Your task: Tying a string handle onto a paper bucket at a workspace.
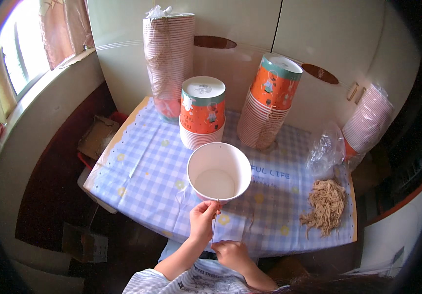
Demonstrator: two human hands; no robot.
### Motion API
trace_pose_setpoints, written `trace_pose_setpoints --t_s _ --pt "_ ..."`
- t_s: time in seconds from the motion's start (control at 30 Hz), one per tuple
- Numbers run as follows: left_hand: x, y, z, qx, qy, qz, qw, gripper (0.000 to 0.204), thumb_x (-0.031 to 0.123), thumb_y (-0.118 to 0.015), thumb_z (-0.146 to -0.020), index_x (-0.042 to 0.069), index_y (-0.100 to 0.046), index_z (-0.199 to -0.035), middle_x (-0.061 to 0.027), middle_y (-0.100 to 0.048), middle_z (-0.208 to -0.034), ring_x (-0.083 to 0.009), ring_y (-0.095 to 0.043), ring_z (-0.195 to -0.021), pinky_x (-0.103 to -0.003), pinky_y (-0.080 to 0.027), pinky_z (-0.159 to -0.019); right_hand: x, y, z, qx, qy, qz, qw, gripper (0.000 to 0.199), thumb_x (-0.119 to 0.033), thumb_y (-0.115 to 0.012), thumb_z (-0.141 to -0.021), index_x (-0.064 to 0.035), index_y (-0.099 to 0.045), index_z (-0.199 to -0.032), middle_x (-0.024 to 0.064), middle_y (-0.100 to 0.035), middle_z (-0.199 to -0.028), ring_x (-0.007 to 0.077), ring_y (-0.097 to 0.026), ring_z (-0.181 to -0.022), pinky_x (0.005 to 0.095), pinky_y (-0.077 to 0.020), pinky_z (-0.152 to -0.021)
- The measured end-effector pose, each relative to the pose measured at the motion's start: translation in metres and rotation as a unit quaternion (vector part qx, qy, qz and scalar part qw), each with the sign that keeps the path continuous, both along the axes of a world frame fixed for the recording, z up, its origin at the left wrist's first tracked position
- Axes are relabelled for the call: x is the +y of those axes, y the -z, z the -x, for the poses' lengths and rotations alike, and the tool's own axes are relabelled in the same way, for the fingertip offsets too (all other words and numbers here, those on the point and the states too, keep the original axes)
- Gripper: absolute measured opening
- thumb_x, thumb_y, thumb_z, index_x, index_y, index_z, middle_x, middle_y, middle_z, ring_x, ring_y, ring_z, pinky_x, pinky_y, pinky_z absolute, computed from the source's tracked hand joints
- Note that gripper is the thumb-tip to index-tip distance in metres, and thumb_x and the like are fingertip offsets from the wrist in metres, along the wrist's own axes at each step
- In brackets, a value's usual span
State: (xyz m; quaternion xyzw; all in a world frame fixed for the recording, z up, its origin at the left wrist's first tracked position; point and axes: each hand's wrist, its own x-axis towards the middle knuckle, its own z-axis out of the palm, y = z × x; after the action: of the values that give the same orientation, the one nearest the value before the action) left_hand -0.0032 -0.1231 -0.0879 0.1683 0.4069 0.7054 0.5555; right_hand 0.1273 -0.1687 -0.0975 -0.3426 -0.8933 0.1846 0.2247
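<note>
A white paper bucket point(220, 164) stands mouth up near the table's front edge, with a small dark hole in its far rim. My left hand point(202, 221) is closed in a pinch at the bucket's near rim, holding a thin tan string point(214, 229). From there the string runs down to my right hand point(232, 254), which is closed around its lower part below the table's edge. Whether the string passes through the near rim is hidden by my left fingers. To the right lies a loose heap of similar tan strings point(324, 206).
Behind the bucket stand upside-down stacks of orange-printed paper buckets point(202, 115), point(274, 88), plus a tall bagged stack point(169, 59). A plastic-wrapped stack point(368, 120) and crumpled clear bag point(324, 154) sit at right. A blue checked cloth point(145, 181) covers the table; cabinets rise behind.
</note>
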Motion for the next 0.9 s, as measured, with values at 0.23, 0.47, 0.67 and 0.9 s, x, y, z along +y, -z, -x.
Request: trace_pose_setpoints --t_s 0.23,0.47,0.67,0.9 --pt "-0.001 0.0 -0.002 0.054 -0.039 -0.02 0.998 0.008 0.008 -0.061 -0.081 0.001 -0.059 -0.079 -0.0007 -0.059 -0.072 -0.0052 -0.049 -0.063 -0.018 -0.036 -0.057 0.0 -0.003 0.0 -0.006 0.0 -0.009 1.0 0.005 -0.015 -0.062 -0.072 -0.0107 -0.064 -0.071 0.0058 -0.061 -0.063 0.0226 -0.061 -0.058 0.0332 -0.0476 -0.051" --pt "-0.003 0.014 0.02 0.225 -0.109 -0.099 0.963 0.005 0.005 -0.058 -0.083 0.003 -0.054 -0.083 0.001 -0.054 -0.075 -0.0046 -0.046 -0.064 -0.018 -0.037 -0.058 0.001 -0.027 -0.03 0.096 -0.047 0.157 0.982 0.01 -0.018 -0.067 -0.073 -0.0088 -0.066 -0.075 0.0065 -0.064 -0.071 0.0222 -0.062 -0.064 0.0304 -0.049 -0.056" --pt "0.009 -0.025 0.063 0.637 -0.159 -0.145 0.74 0.047 -0.007 -0.051 -0.069 0.011 -0.053 -0.112 -0.0123 -0.05 -0.111 -0.0239 -0.05 -0.087 -0.031 -0.043 -0.072 0.015 -0.058 -0.088 0.192 -0.033 0.214 0.957 0.011 -0.015 -0.065 -0.076 -0.0048 -0.063 -0.073 0.0076 -0.063 -0.069 0.0186 -0.063 -0.063 0.0254 -0.0462 -0.054" --pt "0.009 -0.055 0.083 0.816 -0.063 -0.182 0.545 0.024 0.005 -0.065 -0.065 0.013 -0.062 -0.087 -0.0013 -0.056 -0.103 -0.0242 -0.049 -0.089 -0.035 -0.043 -0.078 0.002 -0.041 -0.111 0.547 -0.15 0.36 0.741 0.021 -0.015 -0.062 -0.081 0.0049 -0.061 -0.089 0.0177 -0.064 -0.079 0.0129 -0.05 -0.046 0.0257 -0.0384 -0.042"
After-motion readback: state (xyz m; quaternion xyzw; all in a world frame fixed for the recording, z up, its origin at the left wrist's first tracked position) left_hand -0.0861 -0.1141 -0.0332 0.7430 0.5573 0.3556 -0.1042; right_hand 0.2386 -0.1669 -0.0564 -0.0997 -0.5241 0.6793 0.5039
